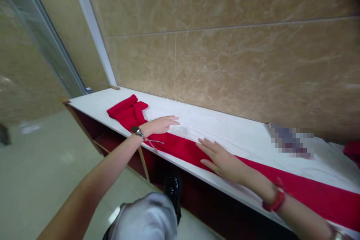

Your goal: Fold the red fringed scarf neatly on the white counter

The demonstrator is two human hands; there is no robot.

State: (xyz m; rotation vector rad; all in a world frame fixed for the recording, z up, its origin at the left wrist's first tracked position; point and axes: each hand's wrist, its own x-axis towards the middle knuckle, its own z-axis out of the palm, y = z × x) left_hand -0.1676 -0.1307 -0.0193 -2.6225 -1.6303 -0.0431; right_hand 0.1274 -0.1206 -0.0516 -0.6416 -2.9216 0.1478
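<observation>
White table (pixel 202 120) spans the frame; red cloth (pixel 180 146) lies flat toward lower right, only its centre-left end bunched; left hand (pixel 160 124) and right hand (pixel 222 161), fingers apart, clasp nothing.

Both hands (pixel 159 125) (pixel 223 160) over a long red cloth (pixel 180 147) on white countertop (pixel 233 131)
</observation>
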